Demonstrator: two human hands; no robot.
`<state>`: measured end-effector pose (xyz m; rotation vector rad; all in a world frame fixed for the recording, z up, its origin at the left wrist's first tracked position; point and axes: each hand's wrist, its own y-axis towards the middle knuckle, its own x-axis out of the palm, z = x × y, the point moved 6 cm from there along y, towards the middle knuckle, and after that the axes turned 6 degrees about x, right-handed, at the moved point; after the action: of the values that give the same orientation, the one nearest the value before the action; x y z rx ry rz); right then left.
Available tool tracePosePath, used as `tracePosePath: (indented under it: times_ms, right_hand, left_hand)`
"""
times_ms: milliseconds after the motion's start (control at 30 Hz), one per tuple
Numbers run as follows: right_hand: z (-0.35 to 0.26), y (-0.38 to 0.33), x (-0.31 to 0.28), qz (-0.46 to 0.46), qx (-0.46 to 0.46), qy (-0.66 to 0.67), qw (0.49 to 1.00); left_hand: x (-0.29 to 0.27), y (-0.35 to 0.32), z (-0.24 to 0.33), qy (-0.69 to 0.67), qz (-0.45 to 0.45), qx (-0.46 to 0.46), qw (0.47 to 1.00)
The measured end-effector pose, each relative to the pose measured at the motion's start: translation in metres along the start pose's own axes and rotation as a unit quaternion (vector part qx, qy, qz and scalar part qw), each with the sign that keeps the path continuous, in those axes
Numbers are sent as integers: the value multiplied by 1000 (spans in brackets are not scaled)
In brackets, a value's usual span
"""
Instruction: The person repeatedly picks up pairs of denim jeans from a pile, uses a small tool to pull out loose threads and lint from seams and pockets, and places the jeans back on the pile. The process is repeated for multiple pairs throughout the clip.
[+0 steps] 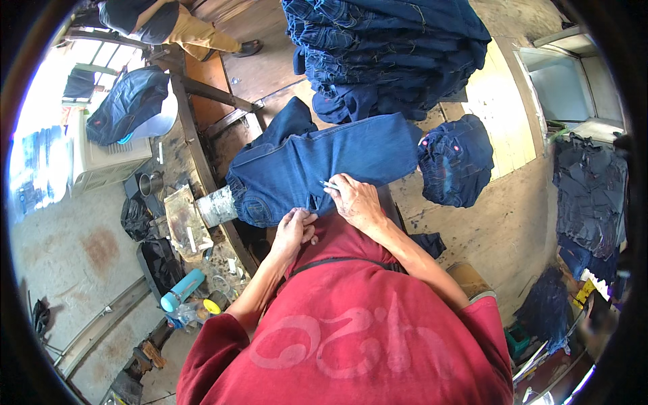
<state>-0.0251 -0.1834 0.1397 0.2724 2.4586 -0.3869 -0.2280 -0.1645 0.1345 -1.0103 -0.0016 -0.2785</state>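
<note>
A pair of blue jeans (351, 152) lies spread in front of me, its waist end at the left and a leg reaching right. My left hand (295, 231) is closed on the near edge of the denim, pinching it. Just to the right, my right hand (358, 201) grips a thin, pale, pointed tool (329, 184); its exact kind is too small to make out. The tool's tip sits over the denim. At the waist opening, a pale wrapped cylinder (217, 206) pokes out; how far it goes inside is hidden.
A tall pile of dark jeans (391, 54) stands beyond. A bunched denim piece (457, 160) lies to the right. At left are a blue bottle (182, 290), a metal cup (150, 182) and a wooden frame (212, 91). Another person's leg (202, 37) shows far left.
</note>
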Motion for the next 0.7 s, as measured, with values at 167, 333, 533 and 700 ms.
tracePosePath:
  times_ms: [167,333,533,700]
  right_hand:
    - [-7,-4,-27,-19,58,8,998]
    - [-39,-17,-39,-81,-24,59,995]
    - [-59,-20,-39,12,-47,-130,990]
    - [-64,-20,-33,-55,-43,-183,981]
  left_hand:
    - [-6,1,5,-17,-110,-31,993]
    - [-6,16,23,89,-223,3,971]
    - [-6,10,32,61,-258,-3,964]
    - [-6,8,32,55,-244,-19,968]
